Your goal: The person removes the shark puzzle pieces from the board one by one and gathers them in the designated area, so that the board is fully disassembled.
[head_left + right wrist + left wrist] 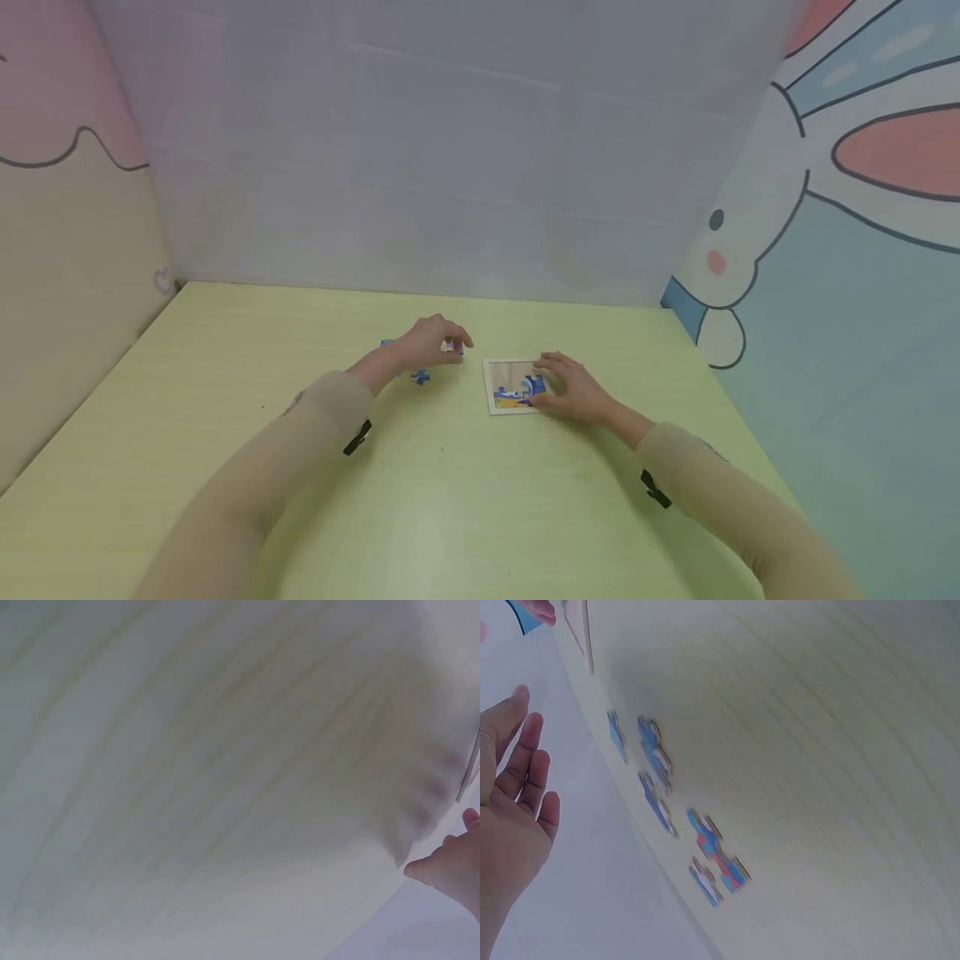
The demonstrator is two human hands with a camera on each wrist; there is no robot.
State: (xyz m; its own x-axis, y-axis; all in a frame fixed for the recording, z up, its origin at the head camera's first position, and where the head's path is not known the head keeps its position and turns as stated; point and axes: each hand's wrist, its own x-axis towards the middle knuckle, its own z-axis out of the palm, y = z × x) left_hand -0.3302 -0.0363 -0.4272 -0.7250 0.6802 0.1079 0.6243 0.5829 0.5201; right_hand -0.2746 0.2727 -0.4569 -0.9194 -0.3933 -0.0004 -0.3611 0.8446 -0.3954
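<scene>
Sleeves [255, 475]: loose enough, perhaps, to drag puzzle pieces [421, 377].
Left hand [427, 342]: near those pieces, fingertips apart; hasty pinching could scatter them.
Right hand [576, 392]: fingers spread at the part-filled frame [490, 387]'s right edge; uneven pressure might skid it.

a pale yellow table [510, 500] in a corner of painted walls
the back wall [420, 167] is plain lilac-grey with faint creases; the left wall [67, 283] is pink above cream, split by a dark wavy line [37, 165]; a white rabbit [757, 217] covers part of the blue right wall [855, 400]; soft light glares off the tabletop.
</scene>
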